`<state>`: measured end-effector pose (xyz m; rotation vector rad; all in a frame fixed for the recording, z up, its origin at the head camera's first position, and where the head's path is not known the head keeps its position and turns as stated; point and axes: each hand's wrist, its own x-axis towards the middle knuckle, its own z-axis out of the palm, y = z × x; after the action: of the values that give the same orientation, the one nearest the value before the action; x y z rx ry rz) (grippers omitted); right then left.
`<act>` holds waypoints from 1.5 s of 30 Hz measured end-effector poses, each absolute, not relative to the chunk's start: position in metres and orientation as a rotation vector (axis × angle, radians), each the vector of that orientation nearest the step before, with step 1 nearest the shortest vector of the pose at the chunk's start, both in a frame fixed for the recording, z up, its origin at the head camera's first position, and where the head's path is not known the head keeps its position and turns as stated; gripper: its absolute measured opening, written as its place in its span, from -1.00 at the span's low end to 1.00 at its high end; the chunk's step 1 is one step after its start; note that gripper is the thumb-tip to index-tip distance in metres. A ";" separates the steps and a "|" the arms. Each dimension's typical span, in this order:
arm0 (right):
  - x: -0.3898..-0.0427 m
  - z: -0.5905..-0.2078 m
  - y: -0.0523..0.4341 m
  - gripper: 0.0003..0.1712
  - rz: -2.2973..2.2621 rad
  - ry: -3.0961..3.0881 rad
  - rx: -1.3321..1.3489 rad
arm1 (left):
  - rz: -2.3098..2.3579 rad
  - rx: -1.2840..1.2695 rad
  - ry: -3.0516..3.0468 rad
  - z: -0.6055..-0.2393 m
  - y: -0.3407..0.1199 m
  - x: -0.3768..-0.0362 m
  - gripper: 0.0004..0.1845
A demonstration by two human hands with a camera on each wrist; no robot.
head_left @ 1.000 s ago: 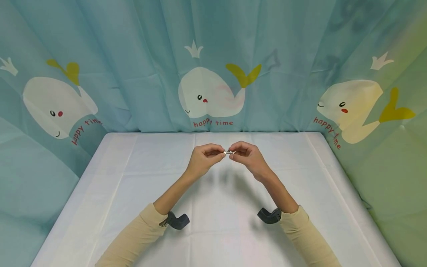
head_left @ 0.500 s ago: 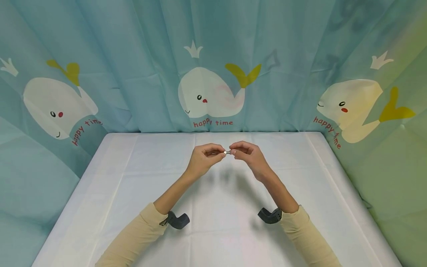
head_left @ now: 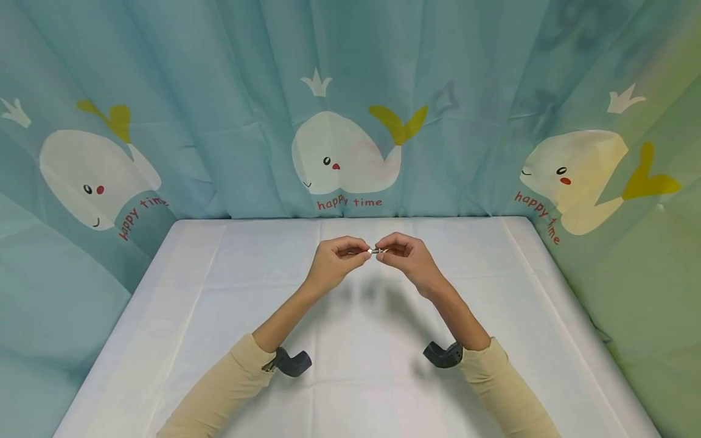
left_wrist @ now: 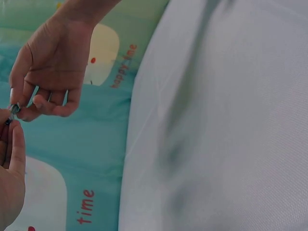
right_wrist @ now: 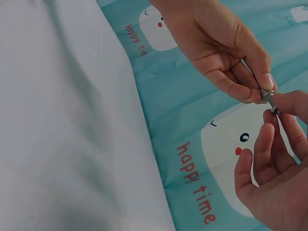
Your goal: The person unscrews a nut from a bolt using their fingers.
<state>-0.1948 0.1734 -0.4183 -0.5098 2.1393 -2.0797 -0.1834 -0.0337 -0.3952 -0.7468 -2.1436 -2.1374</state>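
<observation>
A small silvery bolt (right_wrist: 270, 99) is held up over the table, bridging the two hands. My left hand (head_left: 332, 263) pinches one end of it between thumb and fingertips, which hide part of that end. On the other end sits a small hex nut (right_wrist: 275, 110), with the thumb and fingertips of my right hand (head_left: 411, 260) pinching at it. In the right wrist view the bolt's threads show between the hands. The other fingers of my right hand (right_wrist: 279, 183) are loosely bent, away from the metal.
A white-covered table (head_left: 350, 340) lies beneath both forearms. Behind it and along its sides hangs a blue-green curtain (head_left: 241, 109) printed with whales. Dark curved mounts (head_left: 292, 363) stick out from both wrists.
Half a second ago the right thumb had drawn back from the bolt's end; now thumb and fingertips are back together on it. The left hand has stayed in place.
</observation>
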 end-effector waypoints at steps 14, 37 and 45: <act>-0.193 -0.418 0.175 -0.70 -2.063 2.145 -0.517 | -2.130 -0.741 -2.154 -0.397 -0.032 -0.185 -0.90; -0.192 -0.416 0.176 -0.68 -2.022 2.183 -0.517 | -2.142 -0.746 -2.152 -0.419 -0.031 -0.198 -0.89; -0.192 -0.417 0.176 -0.72 -2.041 2.184 -0.539 | -2.141 -0.762 -2.143 -0.399 -0.032 -0.185 -0.90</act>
<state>-0.1916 0.1755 -0.4170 -0.5394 2.1841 -2.0409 -0.1849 -0.0321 -0.3993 -0.7618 -2.1429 -2.1409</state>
